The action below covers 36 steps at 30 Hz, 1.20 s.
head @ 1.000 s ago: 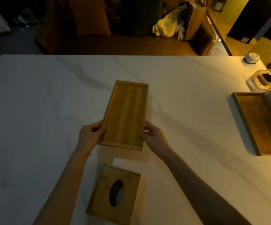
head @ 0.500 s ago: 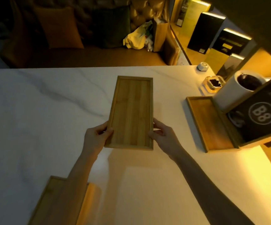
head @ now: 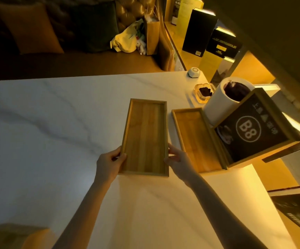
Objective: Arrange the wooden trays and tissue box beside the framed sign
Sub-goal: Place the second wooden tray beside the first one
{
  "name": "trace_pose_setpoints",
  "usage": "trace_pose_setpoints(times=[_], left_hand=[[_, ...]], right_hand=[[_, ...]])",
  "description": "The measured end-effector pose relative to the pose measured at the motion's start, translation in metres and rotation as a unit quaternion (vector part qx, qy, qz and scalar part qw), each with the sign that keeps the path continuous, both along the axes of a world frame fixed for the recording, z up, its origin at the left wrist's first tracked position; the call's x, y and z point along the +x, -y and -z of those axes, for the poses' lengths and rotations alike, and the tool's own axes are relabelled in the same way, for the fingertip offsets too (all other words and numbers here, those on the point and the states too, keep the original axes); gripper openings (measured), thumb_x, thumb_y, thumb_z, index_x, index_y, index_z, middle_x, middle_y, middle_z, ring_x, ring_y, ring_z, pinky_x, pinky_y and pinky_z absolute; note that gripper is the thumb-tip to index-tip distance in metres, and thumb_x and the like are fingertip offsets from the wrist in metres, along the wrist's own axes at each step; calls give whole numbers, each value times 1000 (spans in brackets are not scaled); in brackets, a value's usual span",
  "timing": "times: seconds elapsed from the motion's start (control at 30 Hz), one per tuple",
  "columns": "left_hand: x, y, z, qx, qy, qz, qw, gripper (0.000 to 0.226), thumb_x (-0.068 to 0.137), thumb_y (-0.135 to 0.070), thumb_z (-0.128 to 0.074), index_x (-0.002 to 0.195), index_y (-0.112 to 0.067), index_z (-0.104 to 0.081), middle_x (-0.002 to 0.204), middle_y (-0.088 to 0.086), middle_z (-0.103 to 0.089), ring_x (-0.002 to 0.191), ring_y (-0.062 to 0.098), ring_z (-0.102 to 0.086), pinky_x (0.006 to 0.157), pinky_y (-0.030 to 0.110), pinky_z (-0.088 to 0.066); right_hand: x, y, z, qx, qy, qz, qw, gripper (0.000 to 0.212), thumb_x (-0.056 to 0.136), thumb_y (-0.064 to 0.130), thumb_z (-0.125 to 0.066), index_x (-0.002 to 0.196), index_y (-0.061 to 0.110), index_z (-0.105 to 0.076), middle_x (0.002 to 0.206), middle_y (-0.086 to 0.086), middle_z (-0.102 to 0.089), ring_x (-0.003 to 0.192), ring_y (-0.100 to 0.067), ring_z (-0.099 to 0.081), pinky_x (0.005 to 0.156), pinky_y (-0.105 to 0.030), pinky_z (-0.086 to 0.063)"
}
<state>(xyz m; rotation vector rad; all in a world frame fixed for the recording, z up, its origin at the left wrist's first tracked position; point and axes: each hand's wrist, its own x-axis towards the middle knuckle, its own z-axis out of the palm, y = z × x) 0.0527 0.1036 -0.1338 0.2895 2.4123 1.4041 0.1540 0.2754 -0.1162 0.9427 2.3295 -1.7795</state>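
Two hands hold one tray [head: 145, 137] over the marble table [head: 47, 123]. Your left hand [head: 108, 164] pinches its near left corner, thumb on the rim, fingers curled under the edge. Your right hand [head: 178, 162] grips the near right edge the same way, fingers closed on the wood. The tray runs lengthwise from 6 toward 12 o'clock, and you cannot tell whether its base touches the table or hangs just above it.

At 3 o'clock from that tray lies a second tray [head: 195, 139], flat on the table, just beside the first with a narrow strip of marble between them. It is angled slightly, its far end leaning toward 11 o'clock. Touching its right side stands the framed sign [head: 253, 130], dark with a white "B8" in a circle, tilted back in its wooden frame. A white cylinder [head: 222, 103] stands behind the sign at 1 o'clock, with a glass ashtray [head: 204, 92] just beyond it and a small white puck [head: 194, 71] near the table's far edge.

At 7 o'clock, in the bottom left corner, part of the tissue box [head: 11, 236] shows, well apart from the trays.
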Motion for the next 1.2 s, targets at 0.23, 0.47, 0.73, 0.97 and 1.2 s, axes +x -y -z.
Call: trace_pose_setpoints(times=[0.23,0.47,0.73,0.97,1.2], left_hand=[[7,-30,24,-32,1,3,999,27,84,-12,-55,107,0,-61,78,-2,-63,70,11,-57,68,18,-46],[4,-46,40,-50,-6,-8,999,33,84,-12,-56,115,-2,-55,99,14,-68,83,21,-60,73,25,-48],[2,-50,51,-68,-4,-7,998,37,83,-12,-57,119,-3,-52,107,20,-67,90,23,-61,81,29,-47],[7,-49,53,-100,-24,8,995,38,83,-12,-58,118,1,-51,99,23,-68,78,23,-59,72,29,-45],[13,-55,55,-142,-65,32,987,30,81,-10,-59,108,3,-59,93,26,-65,81,31,-60,70,27,-41]], right_hand=[[3,-32,21,-23,23,-2,999,42,93,4,-42,131,20,-43,118,1,-54,113,-21,-50,97,-42,-44],[-1,-45,38,-24,44,2,999,44,92,4,-45,134,15,-39,128,-6,-54,118,-26,-50,99,-41,-43],[-1,-49,51,2,40,-5,999,42,92,4,-45,132,15,-42,123,-6,-56,116,-24,-50,95,-37,-44],[0,-45,63,78,36,-16,996,27,92,7,-46,117,13,-55,109,-5,-62,97,-18,-55,77,-24,-47],[7,-41,72,199,58,-16,978,26,93,7,-45,117,10,-54,108,-9,-61,99,-22,-57,77,-26,-47]])
